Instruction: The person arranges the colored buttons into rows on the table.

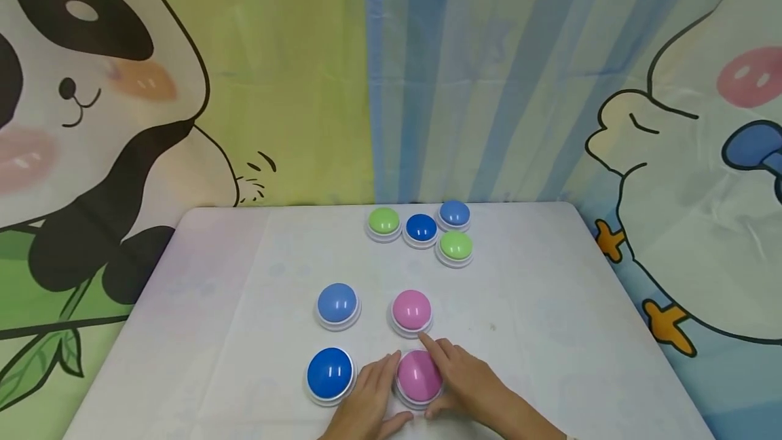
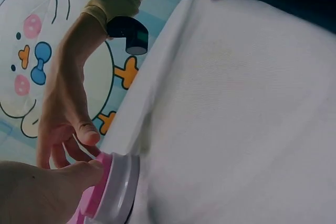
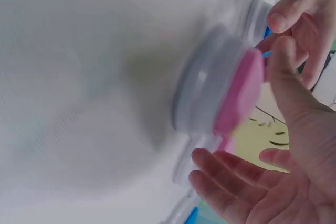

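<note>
A pink dome button (image 1: 419, 376) on a round white base sits on the white-covered table near its front, between my two hands. Along its left side lies my left hand (image 1: 368, 392), fingers extended, thumb out toward the front. My right hand (image 1: 467, 383) is at the right side, fingers reaching to the far rim and thumb near the front. In the right wrist view, the right fingers (image 3: 226, 174) and thumb stand spread about the button. The left thumb overlaps the pink top (image 2: 100, 182) in the left wrist view. Just behind is another pink button (image 1: 412, 309).
A dark blue button (image 1: 330, 373) stands left of my left hand, with a lighter blue one (image 1: 337, 302) behind it. Farther back cluster two green buttons (image 1: 383, 221) and two blue ones (image 1: 421, 227). A cartoon-printed curtain (image 1: 305, 87) hangs behind the table (image 1: 537, 290).
</note>
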`<state>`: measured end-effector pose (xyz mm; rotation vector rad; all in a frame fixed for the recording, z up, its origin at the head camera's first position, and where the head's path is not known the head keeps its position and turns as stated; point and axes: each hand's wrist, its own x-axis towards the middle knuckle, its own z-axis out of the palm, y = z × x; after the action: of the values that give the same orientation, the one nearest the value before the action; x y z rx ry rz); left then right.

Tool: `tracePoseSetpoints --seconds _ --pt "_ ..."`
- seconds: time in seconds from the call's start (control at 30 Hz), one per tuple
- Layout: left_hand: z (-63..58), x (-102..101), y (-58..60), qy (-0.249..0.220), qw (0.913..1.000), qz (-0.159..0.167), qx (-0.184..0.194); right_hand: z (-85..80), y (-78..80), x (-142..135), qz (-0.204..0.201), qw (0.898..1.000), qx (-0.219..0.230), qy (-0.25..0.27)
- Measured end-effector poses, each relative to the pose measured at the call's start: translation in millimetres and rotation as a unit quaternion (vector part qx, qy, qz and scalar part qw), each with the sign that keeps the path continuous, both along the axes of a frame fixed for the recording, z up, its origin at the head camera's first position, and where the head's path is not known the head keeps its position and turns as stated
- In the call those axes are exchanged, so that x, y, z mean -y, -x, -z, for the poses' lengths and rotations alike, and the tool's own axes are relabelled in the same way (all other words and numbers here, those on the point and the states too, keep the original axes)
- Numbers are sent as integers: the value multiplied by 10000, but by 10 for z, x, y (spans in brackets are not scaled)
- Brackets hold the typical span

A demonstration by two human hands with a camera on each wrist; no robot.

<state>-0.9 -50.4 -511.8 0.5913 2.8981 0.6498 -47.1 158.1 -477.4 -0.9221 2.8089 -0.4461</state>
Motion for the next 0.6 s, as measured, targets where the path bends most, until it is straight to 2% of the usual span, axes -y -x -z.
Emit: tracePoseSetpoints --seconds 0.13,0.33,0.43,0.6 --pt "-123 73 66 -99 9988 -143 -456 -144 76 -11 58 9999 16 161" --pt "-265 211 308 -592 9961 -382 -533 -214 206 -11 159 9957 527 749" --pt "-290 252 431 -745 9931 -318 -842 -212 242 14 70 9946 593 853" --pt "-389 289 685 -727 9882 -95 -1346 -184 299 67 -51 9942 306 1034"
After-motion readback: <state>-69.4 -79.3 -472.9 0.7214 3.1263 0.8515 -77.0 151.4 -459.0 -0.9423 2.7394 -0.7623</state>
